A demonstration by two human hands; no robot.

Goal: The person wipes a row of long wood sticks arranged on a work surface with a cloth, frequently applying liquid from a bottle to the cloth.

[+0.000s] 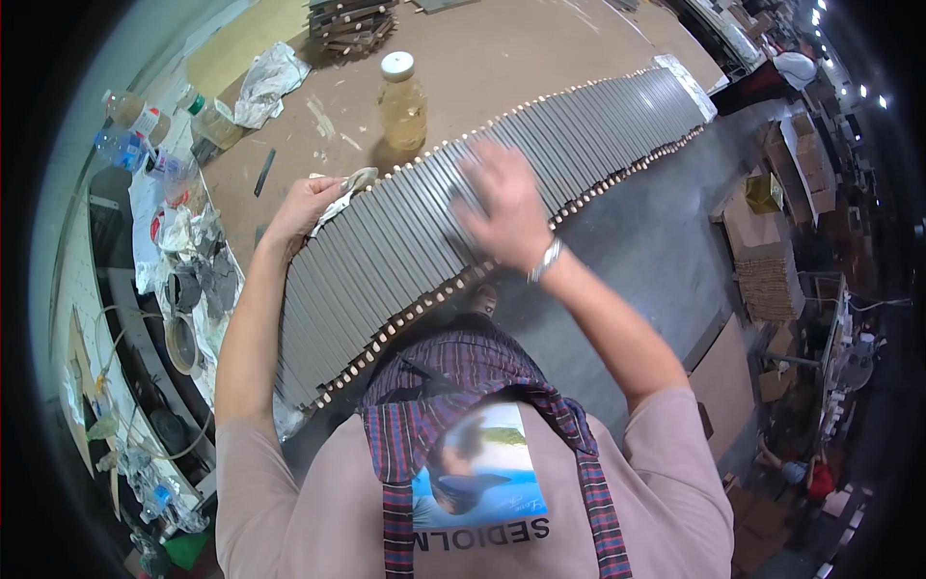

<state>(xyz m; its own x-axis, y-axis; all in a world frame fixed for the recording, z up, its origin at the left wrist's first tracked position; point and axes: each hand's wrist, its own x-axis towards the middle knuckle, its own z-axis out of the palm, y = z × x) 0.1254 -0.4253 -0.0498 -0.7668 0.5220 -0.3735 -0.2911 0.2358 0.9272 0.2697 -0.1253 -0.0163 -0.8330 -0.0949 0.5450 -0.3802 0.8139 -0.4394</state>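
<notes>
A long row of thin grey sticks (386, 241) with pale ends lies side by side along the table's near edge, slanting from lower left to upper right. My left hand (307, 207) is closed at the row's far left edge, pinching a whitish rag (335, 206). Over the middle of the row is my right hand (503, 207), blurred by motion, its fingers apart and nothing visible in them. Whether its palm touches the sticks I cannot tell. Just beyond the row, between my hands, stands a white-capped bottle (403, 114) of yellowish liquid.
The brown table (463, 58) holds a pile of sticks (352, 29) at the back and crumpled white paper (273, 82). Several plastic bottles (140, 118) crowd its left edge. At right are stacked cardboard sheets (762, 256) on the floor and a person (762, 85) farther off.
</notes>
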